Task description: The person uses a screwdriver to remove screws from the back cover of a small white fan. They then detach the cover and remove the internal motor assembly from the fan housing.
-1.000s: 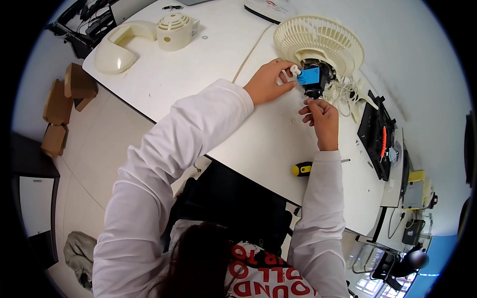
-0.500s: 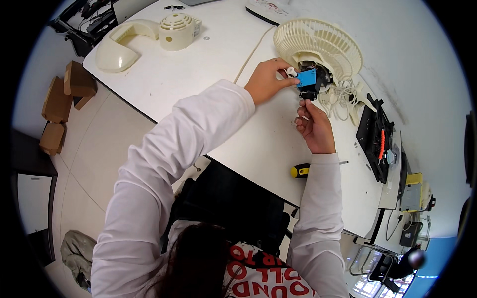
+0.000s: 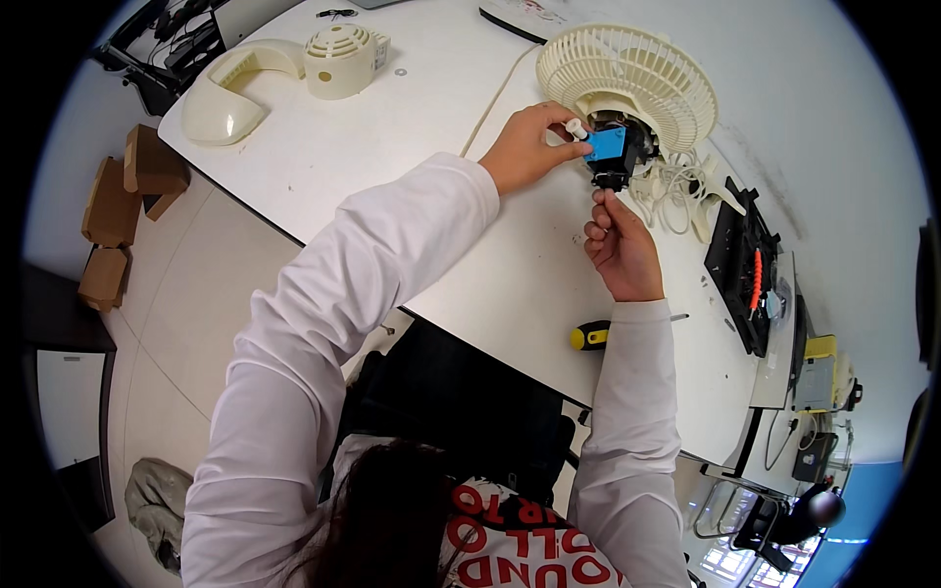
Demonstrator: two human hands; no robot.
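At the far side of the table, a cream fan guard (image 3: 676, 83) lies tilted, with a black motor unit (image 3: 616, 173) at its near side. A blue plate (image 3: 608, 144) covers part of that unit, and a small white knob (image 3: 575, 128) sticks out beside it. My left hand (image 3: 529, 149) grips the unit from the left, thumb at the blue plate's edge and fingers behind the knob. From below, my right hand (image 3: 624, 253) pinches at the black near end of the unit. Whatever is between those fingertips is too small to make out.
A yellow-and-black screwdriver (image 3: 591, 336) lies by my right forearm, partly hidden. Coiled white cable (image 3: 671, 201) and a black tool case (image 3: 742, 269) are to the right. A cream motor cover (image 3: 338, 64) and a curved cream housing (image 3: 221, 108) stand far left on the white table (image 3: 392, 122).
The view has shifted slightly. Both hands keep their places at the motor unit, with the right fingertips still pinched at its near end.
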